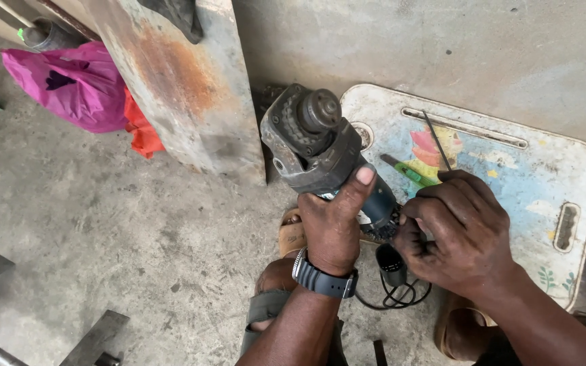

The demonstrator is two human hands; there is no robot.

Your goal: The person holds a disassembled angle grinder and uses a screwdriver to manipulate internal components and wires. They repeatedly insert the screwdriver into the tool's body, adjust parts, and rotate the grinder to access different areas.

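Observation:
My left hand (331, 220), with a dark watch on the wrist, grips the body of a worn angle grinder (315, 139), thumb laid along its side. The grinder's bare spindle head points up and away from me. My right hand (457, 230) is closed around a thin dark rod-like tool (437, 142) and presses at the rear part of the grinder. The grinder's black cord (395, 291) loops on the floor below my hands. A green-handled screwdriver (409, 175) lies just past my right fingers.
A scuffed painted plastic board (544, 176) lies under and beyond my right hand. A rusty metal plate (178, 81) leans at the top. Pink and orange bags (79, 85) sit at the upper left. Metal bars (93, 339) lie at the lower left on concrete.

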